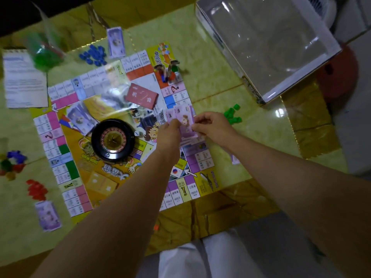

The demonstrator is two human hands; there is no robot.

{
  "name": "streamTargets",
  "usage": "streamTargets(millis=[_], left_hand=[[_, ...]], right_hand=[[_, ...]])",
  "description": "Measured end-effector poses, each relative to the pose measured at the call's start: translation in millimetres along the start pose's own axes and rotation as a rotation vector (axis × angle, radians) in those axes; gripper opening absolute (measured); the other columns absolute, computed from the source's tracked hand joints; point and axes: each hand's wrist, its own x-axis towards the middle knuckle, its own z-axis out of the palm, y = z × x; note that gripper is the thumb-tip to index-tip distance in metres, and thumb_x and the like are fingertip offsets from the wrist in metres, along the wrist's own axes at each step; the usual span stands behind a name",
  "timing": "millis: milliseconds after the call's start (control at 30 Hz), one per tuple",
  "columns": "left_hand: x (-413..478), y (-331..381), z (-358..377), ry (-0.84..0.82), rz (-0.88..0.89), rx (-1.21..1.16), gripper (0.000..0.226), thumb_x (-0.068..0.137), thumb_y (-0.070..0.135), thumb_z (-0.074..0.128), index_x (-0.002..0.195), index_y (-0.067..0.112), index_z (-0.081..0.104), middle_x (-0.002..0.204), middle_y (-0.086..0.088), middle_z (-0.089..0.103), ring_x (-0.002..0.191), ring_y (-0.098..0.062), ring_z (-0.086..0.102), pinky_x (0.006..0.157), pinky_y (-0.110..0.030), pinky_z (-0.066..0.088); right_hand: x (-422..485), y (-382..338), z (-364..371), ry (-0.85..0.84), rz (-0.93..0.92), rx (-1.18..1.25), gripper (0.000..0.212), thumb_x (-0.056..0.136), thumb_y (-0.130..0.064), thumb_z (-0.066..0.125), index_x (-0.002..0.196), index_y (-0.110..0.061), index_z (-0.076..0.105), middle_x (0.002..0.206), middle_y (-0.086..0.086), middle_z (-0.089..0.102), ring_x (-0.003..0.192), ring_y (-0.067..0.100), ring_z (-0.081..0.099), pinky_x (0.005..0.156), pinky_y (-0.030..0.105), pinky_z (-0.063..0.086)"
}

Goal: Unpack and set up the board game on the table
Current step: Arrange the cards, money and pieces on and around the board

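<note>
The game board (66, 155) lies unfolded on the table. Over its right edge both hands hold a stack of purple play money (185, 121): my left hand (169, 135) pinches its left side and my right hand (210, 125) pinches its right side. A black roulette wheel (112, 139) sits on the board's middle with a white die (137, 133) beside it. A red card deck (141, 96) lies on a clear plastic bag. Several player pawns (167, 70) stand at the board's far right corner.
Green houses (232, 115) lie right of the board, blue pieces (94, 55) and a bag of green pieces (45, 53) behind it, red pieces (37, 189) and mixed tokens (12, 163) at left. Money stacks (115, 42) (48, 215), an instruction sheet (24, 81) and a clear box lid (267, 43) surround it.
</note>
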Motion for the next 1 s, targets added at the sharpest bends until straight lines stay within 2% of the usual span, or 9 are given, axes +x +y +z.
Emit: streamTargets(millis=[100,200,333,400,500,567,700,900,1000], left_hand=[[12,19,-24,0.065,0.044,-0.017,0.019,0.087,0.011,0.049,0.068,0.011,0.049,0.069,-0.009,0.046,0.067,-0.024,0.047,0.064,-0.034,0.038],[26,45,-54,0.064,0.066,-0.111,0.023,0.084,0.010,0.048,0.060,0.011,0.048,0.057,-0.004,0.048,0.058,-0.023,0.050,0.059,-0.032,0.043],[55,70,-90,0.163,0.056,-0.222,0.026,0.077,0.020,0.052,0.052,0.015,0.048,0.057,-0.006,0.046,0.055,-0.022,0.040,0.056,-0.033,0.031],[69,83,-104,0.213,0.090,-0.203,0.023,0.081,0.014,0.050,0.058,0.014,0.049,0.062,-0.008,0.045,0.059,-0.022,0.043,0.059,-0.034,0.035],[97,102,-123,0.230,0.116,-0.193,0.014,0.083,0.005,0.047,0.070,0.007,0.051,0.059,-0.003,0.052,0.052,-0.019,0.052,0.052,-0.023,0.041],[111,109,-129,0.209,0.118,-0.226,0.010,0.081,0.006,0.048,0.075,0.005,0.056,0.066,-0.006,0.059,0.056,-0.019,0.057,0.051,-0.022,0.044],[138,127,-137,0.117,0.134,-0.347,0.018,0.088,-0.002,0.039,0.080,0.000,0.055,0.054,0.001,0.062,0.046,-0.015,0.059,0.042,-0.021,0.045],[172,146,-148,0.016,0.145,-0.425,0.025,0.091,0.000,0.039,0.103,-0.001,0.061,0.069,-0.007,0.066,0.060,-0.022,0.066,0.054,-0.030,0.054],[177,151,-150,-0.005,0.117,-0.461,0.024,0.091,-0.002,0.038,0.098,-0.002,0.061,0.068,-0.009,0.064,0.058,-0.025,0.064,0.053,-0.032,0.055]], right_hand=[[15,-25,21,-0.041,-0.028,-0.073,0.010,0.085,-0.009,0.071,0.087,-0.013,0.061,0.078,0.003,0.060,0.067,0.010,0.056,0.061,0.015,0.049],[36,-57,48,-0.034,-0.087,-0.079,0.009,0.087,-0.009,0.069,0.092,-0.009,0.061,0.082,0.007,0.060,0.067,0.011,0.056,0.058,0.013,0.048],[69,-92,80,0.007,-0.146,-0.092,0.015,0.090,-0.013,0.066,0.101,-0.005,0.061,0.077,0.003,0.059,0.061,0.007,0.054,0.057,0.017,0.048],[92,-106,95,0.044,-0.157,-0.105,0.020,0.089,-0.012,0.066,0.104,0.000,0.063,0.070,-0.002,0.056,0.058,0.005,0.052,0.058,0.018,0.047],[129,-123,117,0.092,-0.146,-0.123,0.018,0.086,-0.015,0.070,0.100,-0.006,0.066,0.075,-0.003,0.059,0.065,0.009,0.056,0.067,0.026,0.051],[148,-130,125,0.109,-0.146,-0.116,0.009,0.086,-0.013,0.070,0.093,-0.012,0.065,0.075,0.000,0.060,0.064,0.012,0.056,0.071,0.034,0.050],[187,-143,141,0.143,-0.135,-0.140,0.006,0.087,-0.011,0.068,0.090,-0.011,0.064,0.082,0.010,0.063,0.066,0.019,0.054,0.076,0.044,0.053],[237,-156,157,0.272,-0.083,-0.241,0.024,0.083,-0.016,0.073,0.069,-0.024,0.056,0.080,0.008,0.066,0.070,0.025,0.063,0.071,0.041,0.055],[244,-159,161,0.347,-0.088,-0.402,0.014,0.082,-0.021,0.074,0.085,-0.015,0.061,0.094,0.005,0.067,0.084,0.022,0.064,0.079,0.035,0.053]])
